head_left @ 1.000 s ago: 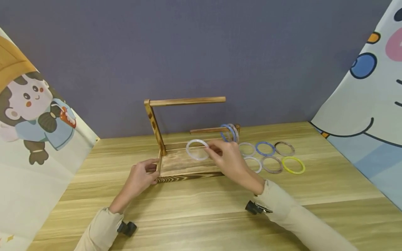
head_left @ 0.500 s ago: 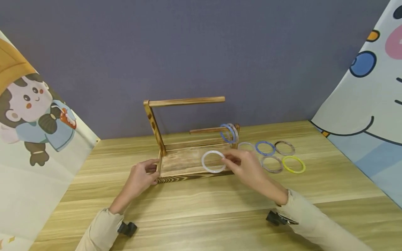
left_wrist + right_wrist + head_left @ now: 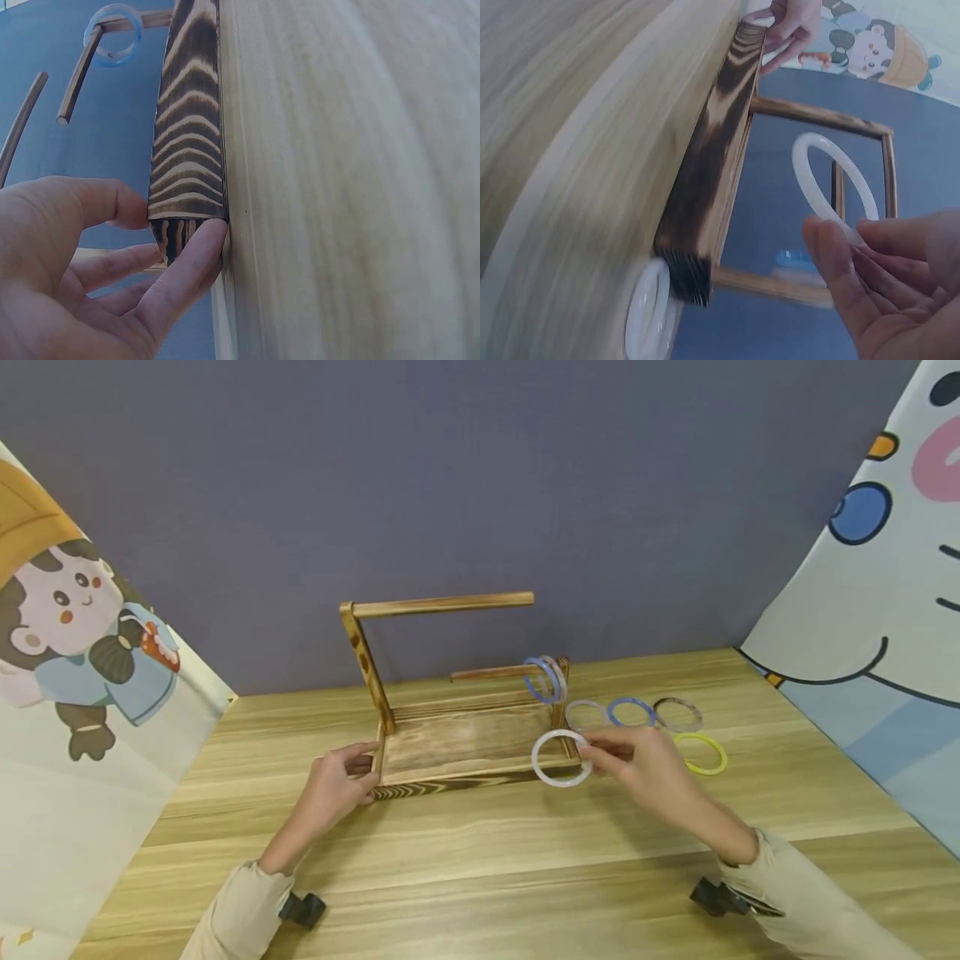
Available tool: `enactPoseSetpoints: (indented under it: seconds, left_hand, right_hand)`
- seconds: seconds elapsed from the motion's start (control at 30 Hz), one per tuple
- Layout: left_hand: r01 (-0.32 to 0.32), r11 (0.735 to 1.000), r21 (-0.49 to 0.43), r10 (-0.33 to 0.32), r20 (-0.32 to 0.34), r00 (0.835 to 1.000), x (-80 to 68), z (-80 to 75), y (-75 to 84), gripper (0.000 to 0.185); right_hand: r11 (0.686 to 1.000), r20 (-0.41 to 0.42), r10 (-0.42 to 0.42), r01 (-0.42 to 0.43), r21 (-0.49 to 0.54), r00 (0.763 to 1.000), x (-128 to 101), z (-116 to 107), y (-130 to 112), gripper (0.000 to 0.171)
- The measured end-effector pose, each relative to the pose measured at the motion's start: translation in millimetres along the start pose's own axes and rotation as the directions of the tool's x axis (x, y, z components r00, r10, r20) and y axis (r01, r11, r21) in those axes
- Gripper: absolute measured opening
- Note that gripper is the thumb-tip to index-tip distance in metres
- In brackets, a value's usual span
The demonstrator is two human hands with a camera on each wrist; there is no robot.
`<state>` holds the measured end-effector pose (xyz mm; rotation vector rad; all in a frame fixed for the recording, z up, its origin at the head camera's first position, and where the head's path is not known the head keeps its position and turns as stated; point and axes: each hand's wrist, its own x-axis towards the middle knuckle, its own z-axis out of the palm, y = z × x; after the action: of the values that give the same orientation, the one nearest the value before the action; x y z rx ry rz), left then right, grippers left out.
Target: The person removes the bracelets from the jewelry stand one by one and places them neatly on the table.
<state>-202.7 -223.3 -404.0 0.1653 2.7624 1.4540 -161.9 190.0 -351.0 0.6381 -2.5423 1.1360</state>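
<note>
Near the centre of the head view, the right hand (image 3: 645,768) pinches a white ring (image 3: 560,758) between thumb and fingertips, holding it upright just over the front right corner of the wooden stand (image 3: 457,743); the left hand (image 3: 337,781) grips the stand's front left corner, thumb and fingers (image 3: 187,262) curled round the scorched edge; a blue ring (image 3: 542,680) and what looks like a paler one behind it hang on the stand's lower bar; to the right of the stand, loose rings lie on the table (image 3: 480,860), a yellow ring (image 3: 700,752) among them; in the lower left of the right wrist view another white ring (image 3: 651,315) lies flat beside the stand's corner.
</note>
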Motion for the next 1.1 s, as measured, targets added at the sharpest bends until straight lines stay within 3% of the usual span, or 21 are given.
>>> enactPoseSetpoints:
  seconds: [0.37, 0.67, 0.8, 1.1]
  left_hand:
    - [0.003, 1.0, -0.005, -0.003, 0.001, 1.0, 0.4, 0.6, 1.2, 0.051]
    - [-0.005, 1.0, 0.005, 0.005, 0.002, 1.0, -1.7, -0.5, -0.4, 0.05]
    - [0.004, 1.0, 0.004, -0.004, -0.004, 1.0, -1.5, 0.0, -1.1, 0.05]
    - [0.004, 1.0, 0.008, -0.004, -0.01, 1.0, -0.9, 1.1, -1.6, 0.051]
  right_hand:
    - [0.998, 0.199, 0.061, -0.053, -0.046, 0.978, -3, -31, 29, 0.012]
    - [0.991, 0.396, 0.127, -0.131, -0.015, 0.909, -1, -33, 51, 0.011]
    - [0.987, 0.418, 0.151, -0.157, -0.02, 0.896, -2, -31, 58, 0.01]
    - [0.985, 0.406, 0.17, -0.147, -0.088, 0.898, -4, -24, 67, 0.01]
